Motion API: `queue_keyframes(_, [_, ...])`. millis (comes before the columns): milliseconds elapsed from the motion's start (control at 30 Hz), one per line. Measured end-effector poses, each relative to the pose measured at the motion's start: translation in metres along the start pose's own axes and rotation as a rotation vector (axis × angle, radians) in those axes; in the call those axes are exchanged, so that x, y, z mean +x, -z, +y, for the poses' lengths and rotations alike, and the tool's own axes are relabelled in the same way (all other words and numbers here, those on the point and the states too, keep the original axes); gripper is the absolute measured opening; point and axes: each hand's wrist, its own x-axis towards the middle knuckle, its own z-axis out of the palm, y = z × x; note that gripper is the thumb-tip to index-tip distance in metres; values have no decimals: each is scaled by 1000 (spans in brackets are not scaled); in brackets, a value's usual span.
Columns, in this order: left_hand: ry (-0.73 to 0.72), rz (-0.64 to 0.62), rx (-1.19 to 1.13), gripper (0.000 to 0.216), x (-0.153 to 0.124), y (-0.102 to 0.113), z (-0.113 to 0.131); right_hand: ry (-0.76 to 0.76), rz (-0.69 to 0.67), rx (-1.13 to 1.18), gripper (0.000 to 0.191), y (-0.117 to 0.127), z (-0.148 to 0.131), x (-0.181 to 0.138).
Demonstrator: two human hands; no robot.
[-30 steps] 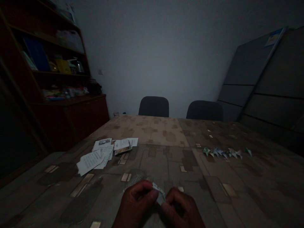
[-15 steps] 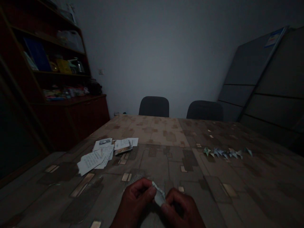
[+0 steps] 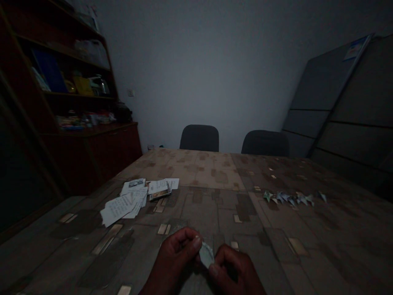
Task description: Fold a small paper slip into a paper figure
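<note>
A small pale piece of folded paper point(image 3: 206, 255) is held between my two hands, low over the near side of the table. My left hand point(image 3: 178, 256) pinches its upper left end between thumb and fingers. On the other side, my right hand point(image 3: 231, 268) grips its lower right edge, fingers curled. The fingers partly cover the paper, so its full shape cannot be made out. To the right, several small folded paper figures point(image 3: 291, 198) stand in a row on the table. Loose printed paper sheets point(image 3: 119, 209) lie overlapping at the left.
A patterned cloth covers the table point(image 3: 211, 168). Behind it stand two dark chairs point(image 3: 199, 138) against a pale wall. A dark wooden cabinet point(image 3: 113, 151) with filled shelves is at the left, and tall grey panels point(image 3: 316, 90) lean at the right. The room is dim.
The left fingers have shifted slightly at the paper's upper end, and the paper's face is turned a little more toward me. My right hand stays nearly in place.
</note>
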Motion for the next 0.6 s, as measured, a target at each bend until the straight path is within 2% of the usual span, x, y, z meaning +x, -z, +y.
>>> queue_keyframes(200, [-116,33,160,23,-3,1,1,-94,26,-75,24,3,-7,-1])
queue_keyframes(333, [-141,58,185,19,-9,-4,2,-70,40,-54,20,4,-11,1])
queue_keyframes(467, [-107,12,152,28,-13,-6,-1,-21,21,-62,22,5,-9,2])
queue_keyframes(600, [25,-57,42,39,-10,-6,-6,-21,34,-106,24,5,-8,1])
